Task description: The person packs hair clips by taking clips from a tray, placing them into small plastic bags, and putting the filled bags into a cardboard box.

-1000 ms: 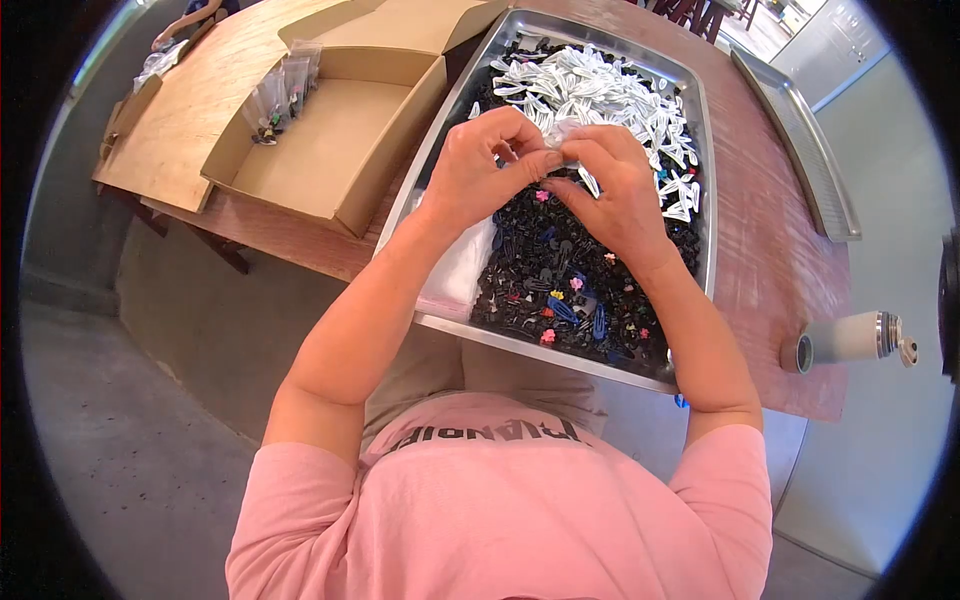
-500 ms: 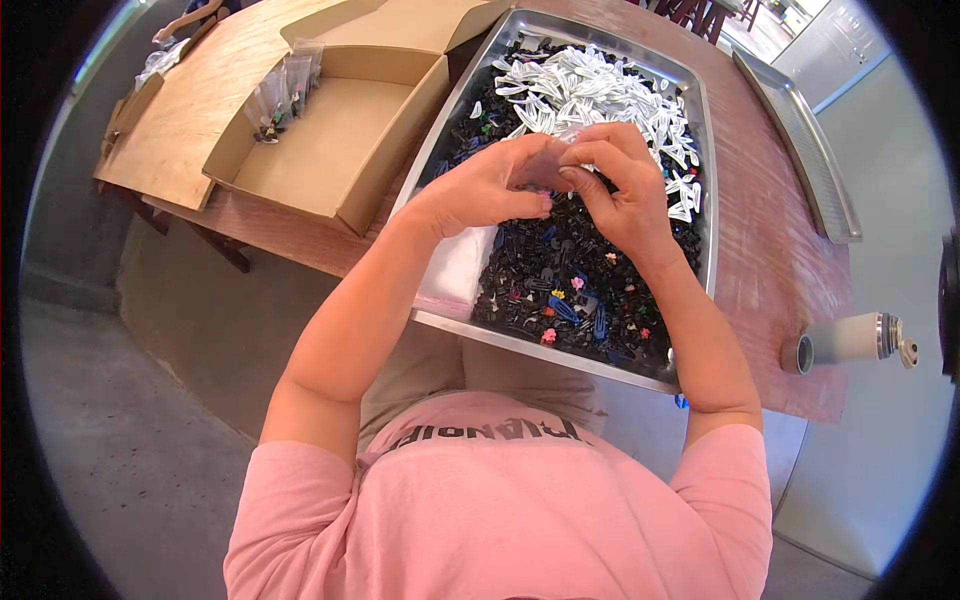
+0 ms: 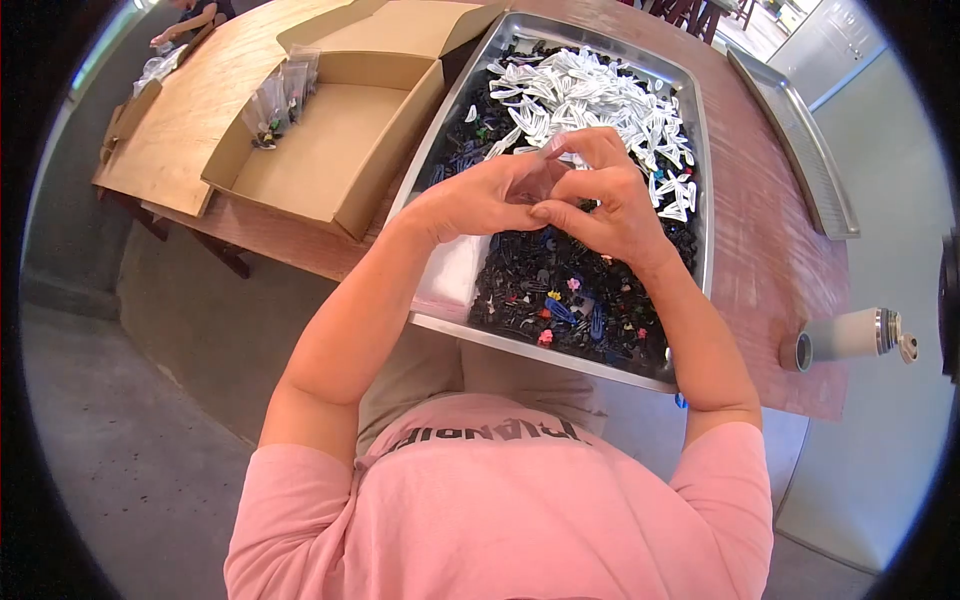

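Note:
Over the middle of a metal tray [image 3: 706,240], my left hand [image 3: 485,197] curls around a clear plastic bag [image 3: 537,183]. My right hand [image 3: 610,205] meets it, with its fingers bent at the bag's edge and its thumb near my left thumb. What lies inside the bag is too small to tell. Beyond my hands is a heap of white hair clips [image 3: 590,90]. Black clips [image 3: 530,275] with a few blue, pink and yellow pieces fill the near part. A stack of clear bags [image 3: 450,275] lies at the tray's near left.
An open cardboard box [image 3: 330,140] holding several filled bags [image 3: 285,95] stands left of the tray. On the right are an empty metal tray [image 3: 795,140] and a bottle [image 3: 850,336] lying beside a cup [image 3: 797,352]. Another person [image 3: 195,20] is at the far left.
My hands have come down slightly from the white heap. The bag between them has been spread wider, and my left hand has turned and curled around it.

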`<state>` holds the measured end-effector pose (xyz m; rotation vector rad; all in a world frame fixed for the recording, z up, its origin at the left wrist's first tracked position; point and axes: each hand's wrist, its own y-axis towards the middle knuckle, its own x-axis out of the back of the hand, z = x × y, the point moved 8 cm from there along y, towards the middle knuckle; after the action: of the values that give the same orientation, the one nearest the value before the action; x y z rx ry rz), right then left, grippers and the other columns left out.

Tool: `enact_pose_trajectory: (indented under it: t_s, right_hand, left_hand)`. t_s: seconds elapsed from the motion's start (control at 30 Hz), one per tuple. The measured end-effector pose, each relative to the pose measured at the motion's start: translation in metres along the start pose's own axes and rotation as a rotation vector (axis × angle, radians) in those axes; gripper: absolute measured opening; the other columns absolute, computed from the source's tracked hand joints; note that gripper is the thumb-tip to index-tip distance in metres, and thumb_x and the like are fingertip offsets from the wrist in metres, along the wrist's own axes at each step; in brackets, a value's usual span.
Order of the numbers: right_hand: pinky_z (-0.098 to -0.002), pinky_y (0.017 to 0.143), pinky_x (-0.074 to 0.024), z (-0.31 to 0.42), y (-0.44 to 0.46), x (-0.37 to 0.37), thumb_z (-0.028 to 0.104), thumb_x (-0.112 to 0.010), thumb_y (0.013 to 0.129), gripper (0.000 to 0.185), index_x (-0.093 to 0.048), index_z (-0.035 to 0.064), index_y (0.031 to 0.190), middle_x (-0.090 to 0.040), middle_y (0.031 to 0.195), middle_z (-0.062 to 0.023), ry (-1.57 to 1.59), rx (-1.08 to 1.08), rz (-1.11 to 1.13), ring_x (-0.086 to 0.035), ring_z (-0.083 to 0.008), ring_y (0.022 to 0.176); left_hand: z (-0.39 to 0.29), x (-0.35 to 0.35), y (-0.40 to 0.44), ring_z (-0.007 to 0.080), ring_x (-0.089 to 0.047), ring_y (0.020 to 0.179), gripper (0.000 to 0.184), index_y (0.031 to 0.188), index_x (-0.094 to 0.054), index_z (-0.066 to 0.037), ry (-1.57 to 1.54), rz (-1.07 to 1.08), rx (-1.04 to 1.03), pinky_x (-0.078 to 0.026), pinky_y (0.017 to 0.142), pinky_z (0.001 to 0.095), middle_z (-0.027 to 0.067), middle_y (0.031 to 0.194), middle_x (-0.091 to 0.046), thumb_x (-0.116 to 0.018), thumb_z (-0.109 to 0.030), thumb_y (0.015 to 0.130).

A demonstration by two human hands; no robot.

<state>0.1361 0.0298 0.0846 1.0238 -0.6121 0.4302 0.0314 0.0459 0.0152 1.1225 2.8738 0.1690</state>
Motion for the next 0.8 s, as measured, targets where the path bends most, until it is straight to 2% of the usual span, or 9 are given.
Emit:
enact_pose_trajectory:
  t_s: [0.2,0.27,0.43,0.6,0.67,0.8]
  right_hand:
    - [-0.0413,0.098,-0.0385,0.005,0.003,-0.005,0.024,-0.08,0.073,0.017,-0.075,0.0103,0.081,-0.064,0.114,-0.0096,0.018,-0.009,0.024,-0.054,-0.0289,0.109]
    - [-0.0418,0.099,-0.0374,0.005,0.003,-0.007,0.024,-0.08,0.073,0.016,-0.076,0.0105,0.082,-0.064,0.116,-0.0102,0.055,0.004,0.059,-0.053,-0.0293,0.11]
    - [-0.0425,0.101,-0.0377,-0.007,-0.002,-0.007,0.021,-0.081,0.075,0.017,-0.075,0.0075,0.082,-0.063,0.123,-0.0114,0.125,-0.07,0.08,-0.049,-0.0291,0.118]
    - [-0.0415,0.097,-0.042,-0.009,-0.002,0.0,0.017,-0.08,0.074,0.013,-0.074,0.0063,0.078,-0.065,0.118,-0.0105,0.007,-0.137,0.02,-0.053,-0.0283,0.113]
    - [-0.0412,0.096,-0.0432,-0.012,-0.003,0.0,0.015,-0.08,0.074,0.011,-0.074,0.0061,0.078,-0.066,0.115,-0.0101,-0.051,-0.151,0.021,-0.054,-0.0281,0.112]
    - [-0.0406,0.094,-0.0439,-0.013,-0.005,0.005,0.013,-0.079,0.075,0.012,-0.075,0.0068,0.084,-0.066,0.111,-0.0096,-0.136,-0.164,-0.089,-0.056,-0.0286,0.11]
  left_hand:
    - [0.001,0.006,0.0,0.0092,-0.058,0.097,0.042,0.122,-0.057,0.0,0.121,-0.007,-0.018,-0.048,0.086,0.027,0.0035,0.107,-0.063,-0.072,-0.008,0.083]
    - [-0.002,-0.003,-0.001,0.009,-0.058,0.096,0.038,0.118,-0.06,0.0,0.123,0.054,-0.015,-0.049,0.085,0.0268,0.0026,0.104,-0.063,-0.071,-0.007,0.083]
    - [0.004,-0.004,-0.004,0.0089,-0.058,0.097,0.039,0.119,-0.059,-0.001,0.0,0.057,0.08,-0.048,0.087,0.027,0.0024,0.105,-0.063,-0.071,-0.007,0.082]
    - [-0.004,0.0,-0.003,0.0102,-0.057,0.1,0.043,0.121,-0.058,-0.001,-0.147,0.001,0.027,-0.046,0.093,0.0286,0.0023,0.108,-0.062,-0.071,-0.006,0.081]
    - [-0.002,0.005,-0.004,0.0117,-0.057,0.1,0.045,0.124,-0.057,-0.002,-0.006,-0.043,0.02,-0.045,0.095,0.0306,0.0016,0.107,-0.062,-0.07,-0.004,0.081]
    - [-0.011,0.0,-0.002,0.0119,-0.057,0.099,0.046,0.124,-0.056,-0.002,0.013,-0.085,-0.002,-0.046,0.094,0.0302,0.0012,0.105,-0.062,-0.069,-0.004,0.08]
